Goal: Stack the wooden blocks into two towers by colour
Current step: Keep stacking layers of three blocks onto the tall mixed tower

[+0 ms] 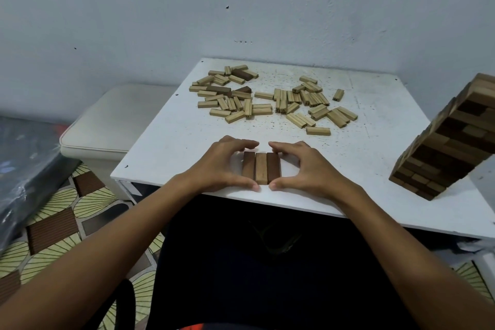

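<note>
Three wooden blocks [261, 168] lie side by side near the front edge of the white table [171, 147]: dark, lighter brown, dark. My left hand [225, 166] and my right hand [302, 166] cup this row from either side, thumbs at the near ends and fingertips curled over the far ends. A pile of loose blocks [227, 94], mostly light with a few dark ones, lies at the far left. A second, light-coloured pile [308, 102] lies to its right. A tall tower of dark and light blocks [450, 136] stands at the right edge.
A cream cushioned stool [107, 120] stands against the table's left side. A dark plastic-wrapped bundle [24, 169] lies at the far left on the patterned floor [53, 222]. The wall [134, 21] rises right behind the table.
</note>
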`<action>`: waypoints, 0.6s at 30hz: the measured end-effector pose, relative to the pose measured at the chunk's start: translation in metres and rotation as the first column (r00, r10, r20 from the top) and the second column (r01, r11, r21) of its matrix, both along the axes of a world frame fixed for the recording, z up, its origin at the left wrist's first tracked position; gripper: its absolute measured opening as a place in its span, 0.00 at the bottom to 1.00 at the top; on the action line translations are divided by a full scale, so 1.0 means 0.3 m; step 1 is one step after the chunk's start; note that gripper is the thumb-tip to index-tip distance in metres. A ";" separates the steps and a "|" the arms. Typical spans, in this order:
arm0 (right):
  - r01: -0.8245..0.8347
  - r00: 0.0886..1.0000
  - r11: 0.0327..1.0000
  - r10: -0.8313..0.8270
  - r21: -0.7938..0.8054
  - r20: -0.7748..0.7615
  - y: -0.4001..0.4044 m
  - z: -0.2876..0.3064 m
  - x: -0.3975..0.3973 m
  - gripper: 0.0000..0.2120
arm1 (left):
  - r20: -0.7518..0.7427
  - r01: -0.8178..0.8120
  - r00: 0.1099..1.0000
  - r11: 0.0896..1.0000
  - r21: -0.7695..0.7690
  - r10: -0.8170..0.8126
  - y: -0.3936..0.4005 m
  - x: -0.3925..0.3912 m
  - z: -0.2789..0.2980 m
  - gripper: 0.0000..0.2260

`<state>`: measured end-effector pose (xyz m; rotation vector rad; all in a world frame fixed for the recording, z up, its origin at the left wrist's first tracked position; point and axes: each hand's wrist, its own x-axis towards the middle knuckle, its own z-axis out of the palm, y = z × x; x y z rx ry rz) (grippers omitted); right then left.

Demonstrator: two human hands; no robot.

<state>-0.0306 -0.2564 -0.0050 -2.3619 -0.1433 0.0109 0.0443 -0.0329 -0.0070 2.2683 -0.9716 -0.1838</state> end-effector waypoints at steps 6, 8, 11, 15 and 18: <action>-0.058 0.998 0.998 0.059 0.027 -0.031 0.002 -0.009 0.022 0.49 | -0.035 0.034 0.999 0.999 -0.031 -0.035 -0.009 0.007 0.007 0.45; -0.055 0.998 0.997 0.056 0.055 -0.019 0.010 -0.015 0.028 0.49 | -0.040 0.025 0.999 0.998 -0.057 -0.028 -0.014 0.002 0.004 0.45; -0.044 0.999 0.997 0.044 0.066 0.000 0.021 -0.022 0.025 0.48 | -0.035 0.020 0.999 0.997 -0.077 -0.023 -0.013 0.000 -0.004 0.45; -0.020 1.000 0.996 0.019 0.085 0.013 0.037 -0.035 0.015 0.45 | -0.026 0.039 0.999 0.996 -0.077 -0.041 -0.015 0.000 -0.006 0.44; -0.008 1.000 0.995 0.006 0.096 0.018 0.041 -0.043 0.013 0.45 | -0.038 0.036 0.998 0.995 -0.093 -0.039 -0.021 -0.005 -0.001 0.42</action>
